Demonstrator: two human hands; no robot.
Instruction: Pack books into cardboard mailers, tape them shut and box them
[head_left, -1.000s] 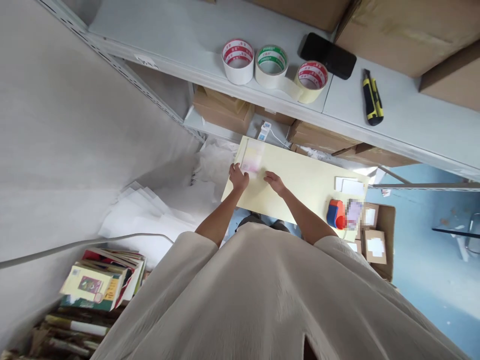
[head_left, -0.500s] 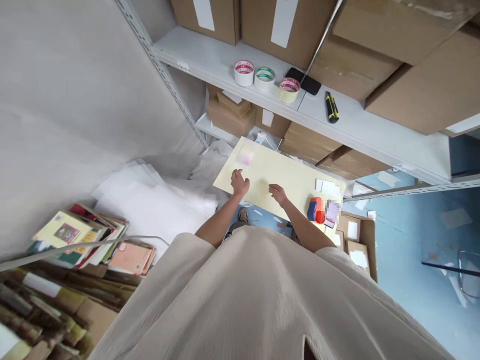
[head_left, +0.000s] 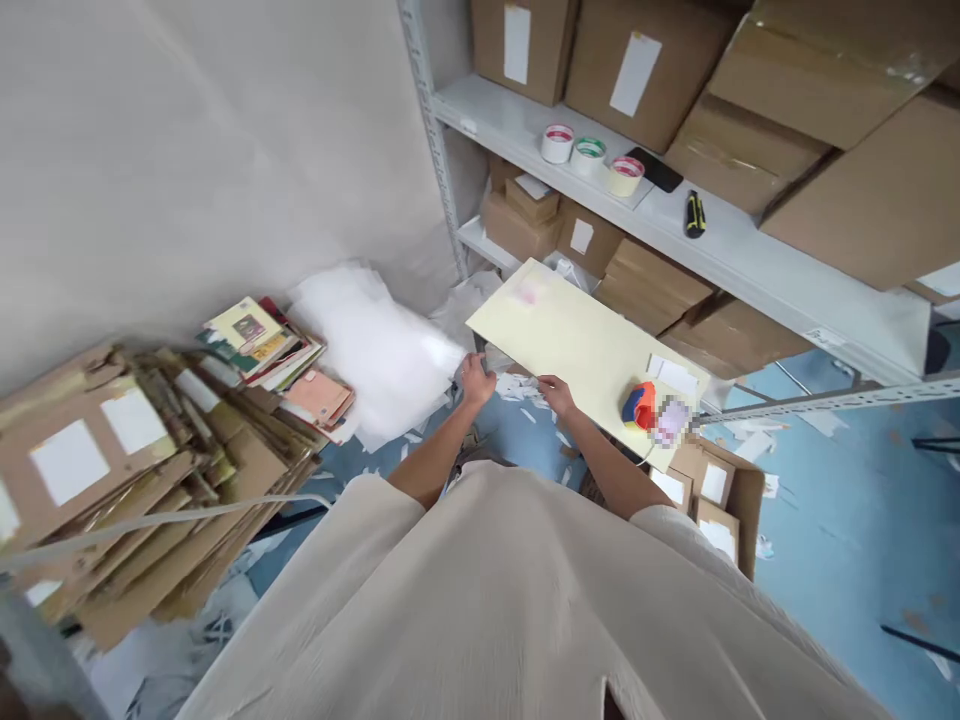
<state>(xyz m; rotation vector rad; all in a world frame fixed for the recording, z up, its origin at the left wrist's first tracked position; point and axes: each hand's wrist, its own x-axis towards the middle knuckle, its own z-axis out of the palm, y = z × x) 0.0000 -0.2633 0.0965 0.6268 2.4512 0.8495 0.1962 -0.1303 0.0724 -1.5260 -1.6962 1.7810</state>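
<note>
My left hand is off the near left corner of the pale yellow tabletop, fingers loosely apart and nothing visible in them. Beside the tabletop's near edge is my right hand, its fingers slightly bent and holding nothing I can see; whether it touches the edge I cannot tell. A faint pinkish sheet lies at the tabletop's far left. At the right end are white cards, an orange and blue tape dispenser and a blurred-out item.
Tape rolls, a dark phone-like slab and a yellow-black box cutter lie on the shelf among cartons. White sheets, books and flattened cardboard are at left. An open carton holds small boxes.
The view has swung left and shows more cardboard. Both hands have moved from over the tabletop back toward my body, to its near edge.
</note>
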